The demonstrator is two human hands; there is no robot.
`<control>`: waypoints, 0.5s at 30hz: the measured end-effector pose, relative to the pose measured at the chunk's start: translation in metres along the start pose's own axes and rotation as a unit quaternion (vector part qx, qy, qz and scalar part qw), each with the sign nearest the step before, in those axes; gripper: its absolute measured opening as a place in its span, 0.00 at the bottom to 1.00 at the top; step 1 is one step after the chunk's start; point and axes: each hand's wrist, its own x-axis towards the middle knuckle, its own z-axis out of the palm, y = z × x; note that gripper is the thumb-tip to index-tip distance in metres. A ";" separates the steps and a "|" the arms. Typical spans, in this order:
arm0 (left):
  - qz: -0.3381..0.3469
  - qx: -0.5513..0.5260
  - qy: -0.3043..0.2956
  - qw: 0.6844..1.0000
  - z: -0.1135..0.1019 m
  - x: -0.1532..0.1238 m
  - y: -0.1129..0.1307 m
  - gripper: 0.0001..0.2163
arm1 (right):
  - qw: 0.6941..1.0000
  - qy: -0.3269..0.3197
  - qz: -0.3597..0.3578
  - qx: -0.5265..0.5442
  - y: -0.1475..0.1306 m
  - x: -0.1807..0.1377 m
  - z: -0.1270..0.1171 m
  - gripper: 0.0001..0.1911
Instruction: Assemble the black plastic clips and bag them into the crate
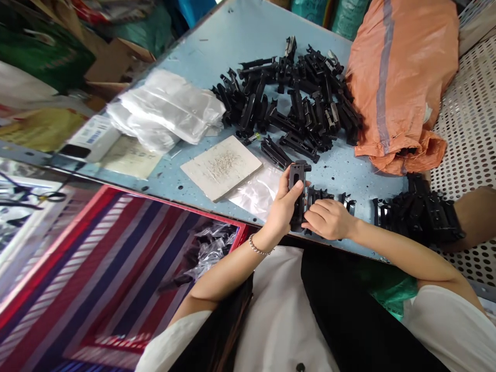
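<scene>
My left hand (287,202) is closed around a long black slotted plastic part (298,178), held upright near the table's front edge. The thumb presses on the part's face. My right hand (329,219) is curled at the lower end of the same part, its fingertips against the side; the grip underneath is partly hidden. Just behind my right hand stand more black parts (318,194), mostly covered by it. Beyond my hands, a large heap of similar black parts (287,121) is spread over the blue table (201,57).
A stained pale board (221,168) and clear plastic bags (166,106) lie to the left. An orange sack (406,77) stands at the right. Another person's forearm (476,217) touches or adjoins a row of black parts (420,214). A red crate (242,235) with a striped lining sits below left.
</scene>
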 end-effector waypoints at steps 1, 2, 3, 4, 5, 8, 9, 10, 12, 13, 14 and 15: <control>0.022 0.016 0.020 0.999 -0.003 0.001 -0.006 0.29 | 0.998 -0.001 0.050 0.041 -0.002 -0.002 0.005 0.25; 0.047 0.036 0.043 0.997 -0.007 0.003 -0.013 0.30 | 0.990 -0.016 0.104 0.092 -0.004 -0.003 0.010 0.26; 0.067 0.057 0.063 0.994 -0.012 0.005 -0.021 0.31 | 0.977 -0.044 0.152 0.142 -0.004 -0.003 0.013 0.27; 0.076 0.076 0.078 0.991 -0.017 0.007 -0.029 0.33 | 0.964 -0.075 0.186 0.176 -0.001 -0.001 0.015 0.27; 0.072 0.090 0.088 0.989 -0.023 0.010 -0.039 0.33 | 0.957 -0.097 0.201 0.185 0.004 0.003 0.016 0.27; 0.024 0.133 0.087 0.987 -0.032 0.015 -0.072 0.27 | 0.977 -0.025 0.200 0.070 0.040 0.030 0.013 0.21; 0.019 0.162 0.081 0.983 -0.032 0.014 -0.083 0.26 | 0.978 0.030 0.204 0.011 0.057 0.042 0.012 0.18; 0.026 0.201 0.074 0.976 -0.030 0.014 -0.095 0.25 | 0.973 0.075 0.215 -0.039 0.076 0.055 0.013 0.17; 0.067 0.290 0.061 0.953 -0.025 0.011 -0.115 0.23 | 0.956 0.105 0.251 -0.112 0.114 0.080 0.015 0.19; 0.091 0.328 0.055 0.938 -0.023 0.009 -0.122 0.22 | 0.950 0.093 0.267 -0.135 0.131 0.090 0.017 0.22; 0.113 0.359 0.047 0.925 -0.022 0.008 -0.127 0.22 | 0.944 0.076 0.283 -0.150 0.146 0.097 0.020 0.24; 0.129 0.381 0.037 0.915 -0.022 0.008 -0.130 0.21 | 0.939 0.060 0.299 -0.157 0.156 0.102 0.022 0.24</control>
